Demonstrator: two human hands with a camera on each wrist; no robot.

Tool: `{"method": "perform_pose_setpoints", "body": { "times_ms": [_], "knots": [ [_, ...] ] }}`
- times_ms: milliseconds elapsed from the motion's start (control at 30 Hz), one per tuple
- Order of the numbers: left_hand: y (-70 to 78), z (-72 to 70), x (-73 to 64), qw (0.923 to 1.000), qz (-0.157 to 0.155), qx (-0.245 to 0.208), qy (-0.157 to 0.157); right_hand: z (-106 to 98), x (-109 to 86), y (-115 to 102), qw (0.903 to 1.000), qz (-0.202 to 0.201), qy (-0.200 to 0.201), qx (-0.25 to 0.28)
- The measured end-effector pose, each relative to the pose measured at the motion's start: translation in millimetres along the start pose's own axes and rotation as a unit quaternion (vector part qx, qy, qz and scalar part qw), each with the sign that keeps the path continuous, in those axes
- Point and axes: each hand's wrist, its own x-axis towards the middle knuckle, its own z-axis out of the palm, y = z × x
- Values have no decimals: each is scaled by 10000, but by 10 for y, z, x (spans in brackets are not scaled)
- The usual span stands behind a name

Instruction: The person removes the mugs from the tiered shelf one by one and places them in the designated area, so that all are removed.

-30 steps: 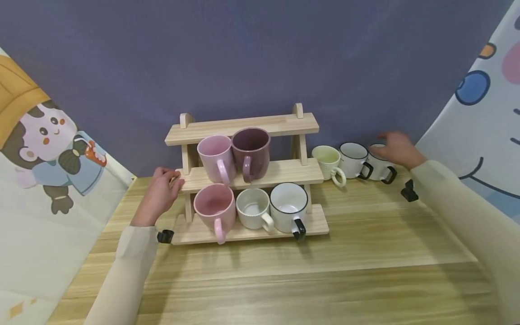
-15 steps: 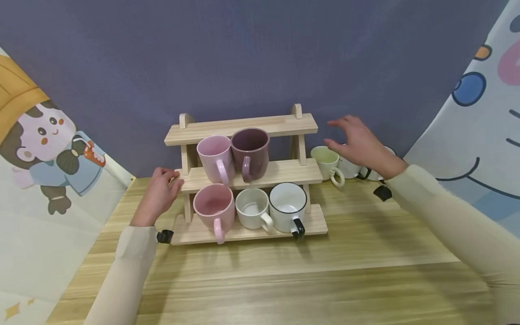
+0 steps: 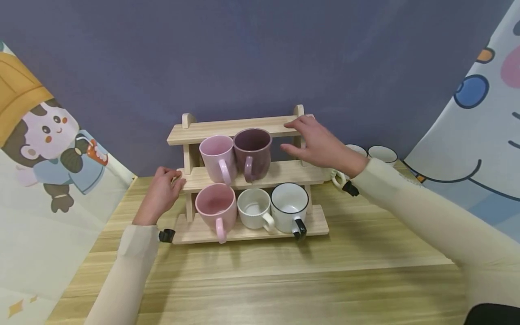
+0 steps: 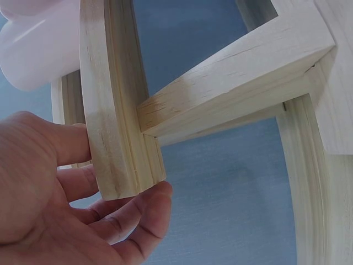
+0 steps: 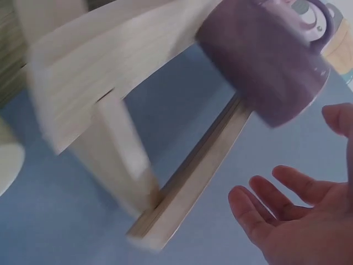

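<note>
A three-tier wooden rack [image 3: 231, 128] stands on the table. My left hand [image 3: 158, 194] grips the left end of its middle board; in the left wrist view, thumb and fingers lie round the board end [image 4: 110, 154]. My right hand [image 3: 321, 144] hovers before the rack's upper right side, fingers spread, holding nothing. Nearest to it is a dark purple mug [image 3: 261, 158], apart from the fingers in the right wrist view. Beside that mug sits a light pink mug [image 3: 213, 162]. Below are a pink mug [image 3: 213, 212], a small off-white mug [image 3: 252, 211] and a black-rimmed white mug [image 3: 286, 210].
Right of the rack, two black-rimmed white mugs, one the far white mug [image 3: 383, 155], stand against the dark backdrop [image 3: 243, 58]. A pale green mug's handle [image 3: 337, 179] shows under my right forearm. Printed panels flank the wooden table [image 3: 260, 289].
My right hand has moved left from the far white mugs, past the green mug, to the rack's upper right. My left hand has stayed on the board. The mugs have not moved.
</note>
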Motion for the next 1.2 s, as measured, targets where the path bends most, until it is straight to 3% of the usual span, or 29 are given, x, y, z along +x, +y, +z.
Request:
{"method": "perform_pose_setpoints", "body": {
  "times_ms": [433,733,1033,1200],
  "knots": [
    [2,17,6,9999,23,95,42,192,484,-489,9986,268,-367,-276],
    [6,19,12,9999,-52,84,-18,241,680,-630,9937,405,-807,-668],
    [4,19,22,9999,-48,98,-27,283,696,-602,9973,327,-484,-436],
    [7,-4,11,9999,-89,103,-36,177,657,-546,9987,344,-313,-222]
  ]
}}
